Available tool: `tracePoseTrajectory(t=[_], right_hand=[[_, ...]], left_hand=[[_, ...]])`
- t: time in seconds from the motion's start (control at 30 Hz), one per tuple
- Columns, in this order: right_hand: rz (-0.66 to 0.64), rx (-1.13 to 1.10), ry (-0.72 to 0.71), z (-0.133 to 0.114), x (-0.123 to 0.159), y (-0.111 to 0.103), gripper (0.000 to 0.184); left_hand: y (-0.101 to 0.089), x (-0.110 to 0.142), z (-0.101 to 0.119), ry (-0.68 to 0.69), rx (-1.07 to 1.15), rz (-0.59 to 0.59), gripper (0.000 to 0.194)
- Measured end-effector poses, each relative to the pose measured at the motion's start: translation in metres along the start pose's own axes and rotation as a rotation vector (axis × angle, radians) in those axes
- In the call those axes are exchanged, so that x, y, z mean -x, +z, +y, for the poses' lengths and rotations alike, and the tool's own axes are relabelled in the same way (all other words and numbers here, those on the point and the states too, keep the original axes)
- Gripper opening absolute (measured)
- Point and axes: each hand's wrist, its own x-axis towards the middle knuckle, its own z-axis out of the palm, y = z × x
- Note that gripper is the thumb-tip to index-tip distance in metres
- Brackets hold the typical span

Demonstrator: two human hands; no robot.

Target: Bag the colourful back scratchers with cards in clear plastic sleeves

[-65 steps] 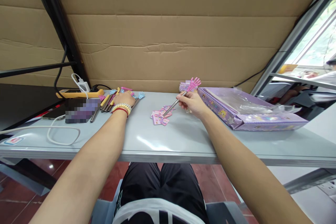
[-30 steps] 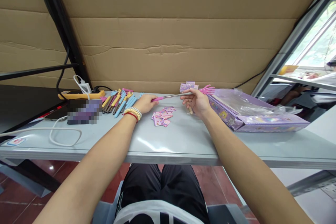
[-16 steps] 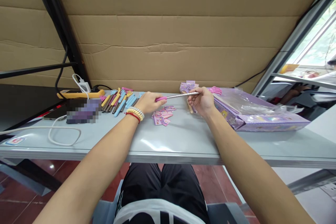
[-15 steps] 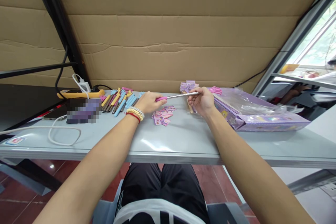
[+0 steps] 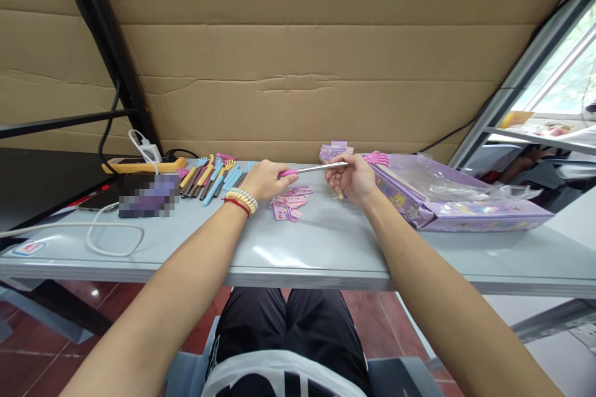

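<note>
A telescopic back scratcher (image 5: 318, 168) with a pink handle, a silver metal rod and a pink hand-shaped end lies level between my two hands. My left hand (image 5: 266, 180), with beaded bracelets at the wrist, is closed around its pink handle. My right hand (image 5: 354, 178) is closed on the rod near the pink claw end, which sticks out beyond the fingers to the right. Under and between the hands lie several small pink printed cards (image 5: 288, 202). Left of my left hand sits a pile of back scratchers (image 5: 216, 178) in blue, yellow and pink.
A purple printed box (image 5: 484, 216) with clear plastic bags stands on the right of the table (image 5: 307, 260). Behind my right hand is a stack of purple cards (image 5: 335, 149). A yellow power strip (image 5: 144, 165), white cable (image 5: 114, 254) and blurred purple object (image 5: 149, 197) lie left.
My right hand has moved slightly left along with the claw end, so the back scratcher looks a little shorter. My left hand has stayed nearly in place on the handle.
</note>
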Motion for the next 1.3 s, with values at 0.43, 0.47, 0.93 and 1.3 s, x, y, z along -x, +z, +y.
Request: tracePoseTrajectory(t=[0.43,0.47,0.93,1.3], right_hand=[[0.313,-0.175,-0.210,-0.005,-0.006,-0.012,0.025],[0.298,-0.171,-0.225,-0.005,-0.007,-0.014,0.030],[0.485,-0.015,-0.171,-0.004,-0.013,-0.020,0.017],[0.294,0.836,-0.301,0.009,-0.003,-0.017,0.033]], left_hand=[[-0.002,-0.002,-0.032,-0.184,-0.033,0.119,0.053],[-0.002,-0.002,-0.034,-0.198,-0.009,0.136,0.053],[-0.008,-0.003,-0.041,-0.399,0.178,0.367,0.049],[-0.004,-0.005,-0.051,-0.571,0.174,0.279,0.037]])
